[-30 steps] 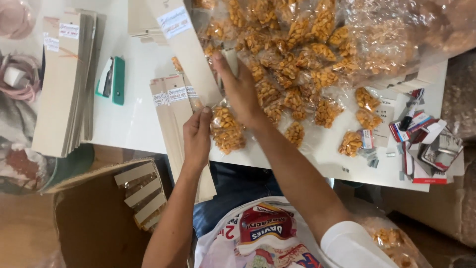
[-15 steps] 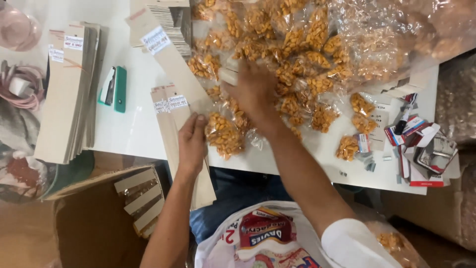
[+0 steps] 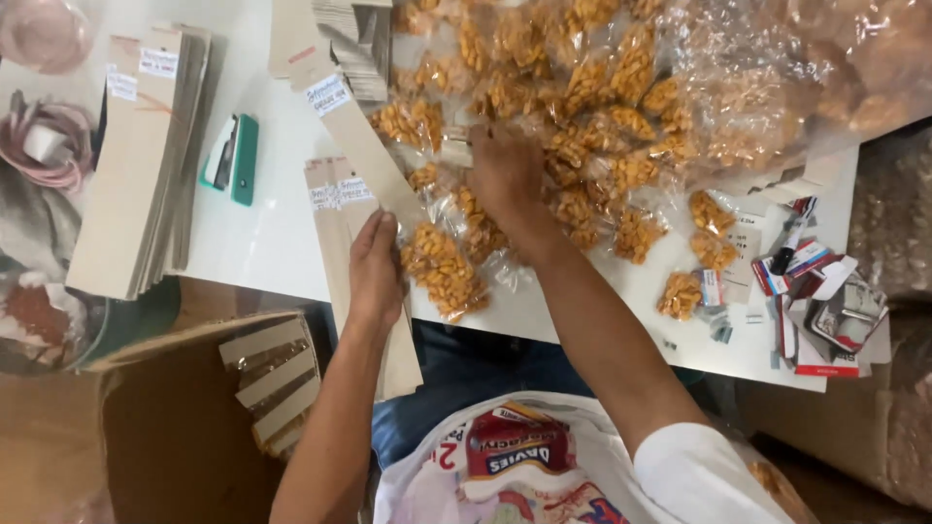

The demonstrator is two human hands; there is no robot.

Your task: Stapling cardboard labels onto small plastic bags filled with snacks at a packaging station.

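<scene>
My left hand [image 3: 374, 267] presses on a long brown cardboard strip [image 3: 354, 146] near the table's front edge, its fingers touching a clear packet of orange snacks [image 3: 442, 272] fixed to the strip. My right hand [image 3: 505, 175] reaches forward into a heap of clear snack packets [image 3: 582, 87] and closes on one packet there; its fingertips are hidden among the plastic. More cardboard strips [image 3: 335, 209] with white labels lie under the left hand.
A tall stack of cardboard strips [image 3: 146, 165] lies at the left, a green stapler [image 3: 233, 160] beside it. An open carton [image 3: 194, 417] with finished strips stands below the white table [image 3: 262, 243]. Small loose packets [image 3: 704, 247] and torn wrappers [image 3: 825, 311] lie at the right.
My right hand has moved away from the strip and forward into the packet heap. My left hand stays on the strip beside the attached packet.
</scene>
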